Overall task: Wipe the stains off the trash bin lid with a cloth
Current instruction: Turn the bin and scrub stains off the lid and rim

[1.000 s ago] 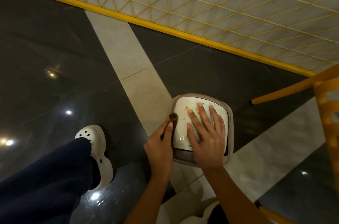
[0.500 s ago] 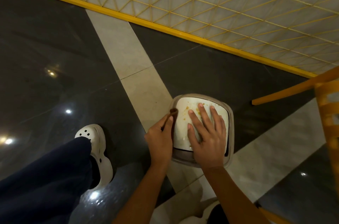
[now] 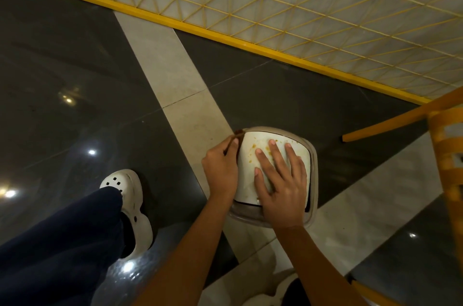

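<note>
Lying under the fingers: trash bin lid [image 3: 260, 139], white, smooth, curved, seated in a rounded grey rim [image 3: 314, 180].
Stains [image 3: 253, 146]: orange specks just beside the fingertips.
Right hand [image 3: 283, 193]: flat on the lid, fingers straight and spread.
Left hand [image 3: 220, 170]: thumb and forefinger pinch a small brown piece [image 3: 239, 133] at the lid's left edge; whether it is cloth, I cannot tell.
Room: glossy dark floor [image 3: 288, 95] beyond the fingertips and to their left; yellow chair leg [image 3: 388, 125] near on the right.
</note>
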A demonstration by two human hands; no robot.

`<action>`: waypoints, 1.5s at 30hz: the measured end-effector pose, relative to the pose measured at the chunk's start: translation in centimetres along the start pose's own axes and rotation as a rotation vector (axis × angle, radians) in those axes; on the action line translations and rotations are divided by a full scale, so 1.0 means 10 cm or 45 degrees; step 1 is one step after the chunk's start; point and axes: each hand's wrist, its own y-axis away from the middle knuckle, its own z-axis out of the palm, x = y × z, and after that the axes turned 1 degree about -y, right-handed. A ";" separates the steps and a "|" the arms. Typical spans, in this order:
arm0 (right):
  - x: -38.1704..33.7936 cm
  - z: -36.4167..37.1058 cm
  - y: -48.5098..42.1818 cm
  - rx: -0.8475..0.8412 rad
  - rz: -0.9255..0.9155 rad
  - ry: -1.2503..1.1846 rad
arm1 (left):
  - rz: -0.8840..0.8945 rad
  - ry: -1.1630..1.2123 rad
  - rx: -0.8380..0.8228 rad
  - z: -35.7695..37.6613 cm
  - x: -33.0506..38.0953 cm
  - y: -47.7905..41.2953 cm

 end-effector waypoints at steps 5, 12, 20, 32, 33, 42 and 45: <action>-0.01 0.00 -0.01 0.004 0.009 -0.001 | 0.000 -0.028 0.001 -0.04 -0.09 0.05; -0.02 0.00 0.00 -0.008 0.021 -0.007 | 0.066 -0.032 0.000 0.00 0.02 0.00; -0.01 0.00 0.00 -0.035 0.019 -0.014 | 0.015 -0.060 -0.067 0.04 0.13 -0.22; -0.02 -0.01 0.00 -0.025 0.019 -0.013 | 0.243 -0.119 -0.088 0.01 0.16 -0.09; -0.03 -0.01 0.00 -0.024 0.023 -0.018 | 0.282 -0.112 -0.090 -0.03 0.14 -0.02; -0.02 -0.01 0.00 -0.003 0.013 -0.020 | 0.310 -0.154 -0.138 0.00 0.16 -0.07; -0.03 -0.01 -0.01 -0.001 0.020 -0.028 | 0.353 -0.143 -0.115 -0.08 0.08 0.05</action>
